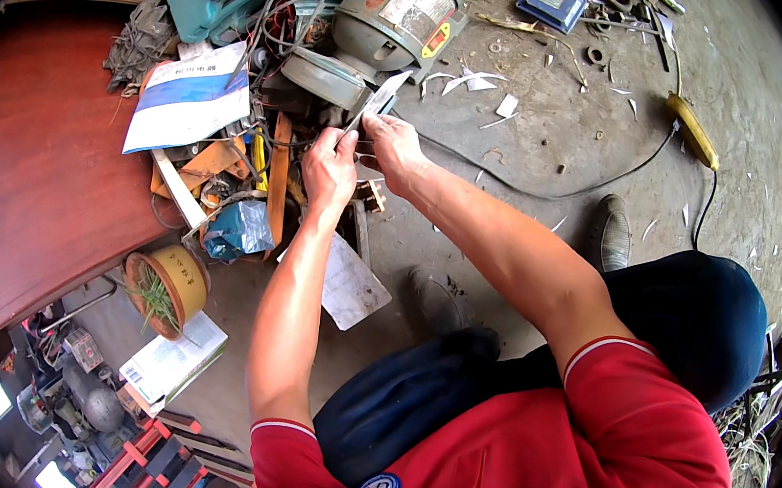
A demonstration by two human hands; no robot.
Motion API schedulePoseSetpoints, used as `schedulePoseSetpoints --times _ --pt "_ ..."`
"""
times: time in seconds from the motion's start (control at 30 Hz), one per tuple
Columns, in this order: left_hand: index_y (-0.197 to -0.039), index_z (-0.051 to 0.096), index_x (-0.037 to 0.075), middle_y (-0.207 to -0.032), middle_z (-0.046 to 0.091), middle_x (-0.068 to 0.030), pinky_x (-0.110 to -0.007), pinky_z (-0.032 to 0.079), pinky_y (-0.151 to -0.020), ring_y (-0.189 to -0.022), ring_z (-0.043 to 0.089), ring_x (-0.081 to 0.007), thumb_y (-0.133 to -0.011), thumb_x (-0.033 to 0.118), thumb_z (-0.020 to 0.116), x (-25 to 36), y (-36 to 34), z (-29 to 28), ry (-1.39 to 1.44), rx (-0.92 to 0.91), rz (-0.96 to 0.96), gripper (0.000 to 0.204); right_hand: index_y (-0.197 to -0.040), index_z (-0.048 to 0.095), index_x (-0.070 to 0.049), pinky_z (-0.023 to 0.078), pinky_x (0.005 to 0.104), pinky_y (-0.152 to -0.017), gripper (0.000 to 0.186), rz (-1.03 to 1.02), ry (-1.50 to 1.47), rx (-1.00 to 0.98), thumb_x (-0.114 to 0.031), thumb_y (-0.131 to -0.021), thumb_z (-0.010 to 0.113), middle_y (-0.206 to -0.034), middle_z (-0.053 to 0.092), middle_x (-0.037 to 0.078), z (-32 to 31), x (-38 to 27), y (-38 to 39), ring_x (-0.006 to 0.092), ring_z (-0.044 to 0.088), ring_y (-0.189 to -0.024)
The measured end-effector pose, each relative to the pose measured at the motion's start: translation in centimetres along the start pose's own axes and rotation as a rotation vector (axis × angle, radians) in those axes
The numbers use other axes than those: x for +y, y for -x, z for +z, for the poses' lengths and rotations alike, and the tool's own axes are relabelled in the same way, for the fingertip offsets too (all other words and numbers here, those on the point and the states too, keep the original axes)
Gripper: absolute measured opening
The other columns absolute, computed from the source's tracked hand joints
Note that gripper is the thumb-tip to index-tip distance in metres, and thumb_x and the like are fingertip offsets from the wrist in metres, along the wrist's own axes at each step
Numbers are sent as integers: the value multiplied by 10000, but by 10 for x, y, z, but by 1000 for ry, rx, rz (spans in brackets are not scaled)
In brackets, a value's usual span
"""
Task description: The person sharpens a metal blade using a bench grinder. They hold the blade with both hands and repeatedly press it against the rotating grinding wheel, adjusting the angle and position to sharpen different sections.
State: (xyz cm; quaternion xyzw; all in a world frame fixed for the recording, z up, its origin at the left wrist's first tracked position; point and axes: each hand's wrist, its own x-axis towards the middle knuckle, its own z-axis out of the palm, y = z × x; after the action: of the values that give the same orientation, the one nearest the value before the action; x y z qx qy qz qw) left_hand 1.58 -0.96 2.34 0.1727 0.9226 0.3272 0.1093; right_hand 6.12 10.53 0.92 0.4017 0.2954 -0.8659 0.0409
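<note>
A thin metal strip [376, 102] is pinched between both hands, left hand [329, 172] and right hand [392, 145], fingers closed on it. It's held right in front of the grey motor [391, 17], above the cluttered concrete floor [563, 138].

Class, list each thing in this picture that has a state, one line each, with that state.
left hand: closed on the strip's lower end
right hand: pinching the strip
thin metal strip: held tilted, tip toward the motor
grey electric motor: lying on its side
blue-and-white booklet: closed, lying flat
</note>
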Motion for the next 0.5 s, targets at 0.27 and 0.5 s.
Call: schedulePoseSetpoints --times 0.27,0.5 --pt "-930 660 20 -751 640 -190 -444 469 -674 -700 614 -354 -964 291 633 -8 15 -4 21 32 -45 275 -1001 690 -26 491 319 -592 257 -22 -16 -61 -253 -1015 570 -850 671 47 1 19 -5 142 603 -677" --pt "-964 654 -9 -746 637 -100 -361 465 -661 -691 561 -178 -982 257 644 -17 35 -9 39 59 -82 268 -995 702 6 489 331 -608 261 -55 130 -102 -222 -997 574 -822 681 64 -2 26 4 139 609 -695"
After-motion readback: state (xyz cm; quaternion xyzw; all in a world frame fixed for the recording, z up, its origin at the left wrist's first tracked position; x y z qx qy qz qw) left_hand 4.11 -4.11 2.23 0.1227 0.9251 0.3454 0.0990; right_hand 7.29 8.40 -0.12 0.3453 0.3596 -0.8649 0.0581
